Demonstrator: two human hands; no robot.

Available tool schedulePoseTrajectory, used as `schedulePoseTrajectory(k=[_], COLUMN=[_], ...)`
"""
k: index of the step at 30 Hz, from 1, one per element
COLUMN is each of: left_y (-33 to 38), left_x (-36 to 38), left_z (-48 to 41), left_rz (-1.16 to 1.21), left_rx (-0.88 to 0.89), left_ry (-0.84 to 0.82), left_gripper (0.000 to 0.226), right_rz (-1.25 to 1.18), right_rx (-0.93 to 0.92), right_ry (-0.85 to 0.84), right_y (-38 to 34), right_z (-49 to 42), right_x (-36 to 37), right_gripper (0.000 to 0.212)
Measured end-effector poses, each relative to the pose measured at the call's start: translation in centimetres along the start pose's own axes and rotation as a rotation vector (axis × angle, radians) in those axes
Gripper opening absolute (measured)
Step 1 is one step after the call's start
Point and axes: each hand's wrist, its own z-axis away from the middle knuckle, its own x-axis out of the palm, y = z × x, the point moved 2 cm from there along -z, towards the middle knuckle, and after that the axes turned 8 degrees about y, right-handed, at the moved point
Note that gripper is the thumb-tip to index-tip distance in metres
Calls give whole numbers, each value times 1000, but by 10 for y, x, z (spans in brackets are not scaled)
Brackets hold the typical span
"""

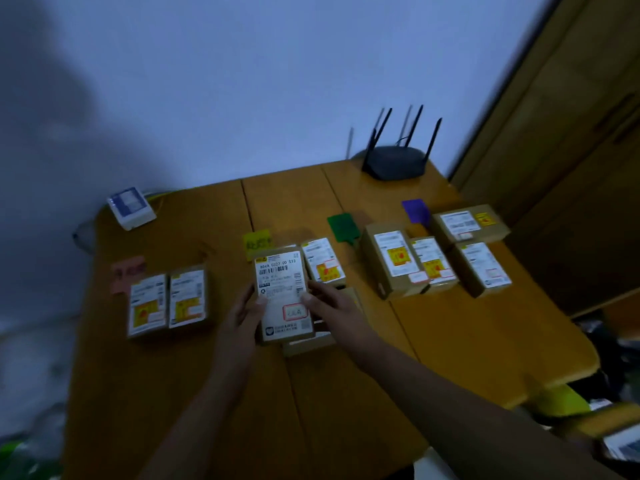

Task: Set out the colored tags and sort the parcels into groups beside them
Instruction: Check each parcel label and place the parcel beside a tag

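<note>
Both hands hold one cardboard parcel with a white label [282,292] above the middle of the table. My left hand [244,311] grips its left edge and my right hand [329,301] grips its right edge. Four tags lie across the table: pink [127,273], yellow [257,242], green [341,227] and purple [416,210]. Two parcels [168,303] sit beside the pink tag. One parcel [323,261] lies by the yellow tag. Two parcels [407,263] stand near the green tag and two more [472,244] near the purple one. Another parcel [311,342] lies partly hidden under the held one.
A black router with antennas [394,161] stands at the table's back edge. A small white box [131,209] sits at the back left corner. A wooden wardrobe [571,150] rises on the right. The wooden table [467,341] ends close to clutter at the lower right.
</note>
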Motion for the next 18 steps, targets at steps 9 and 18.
schedulePoseTrajectory(k=[9,18], left_y=[-50,-125], left_x=[132,247], left_z=[37,41], left_rz=[-90,-303], left_rx=[-61,-135], left_ry=[12,2], left_gripper=[38,29], right_rz=[32,108], right_rx=[29,211], right_ry=[81,143], right_y=[31,80], right_z=[6,-13], right_x=[-151,-265], right_gripper=[59,40])
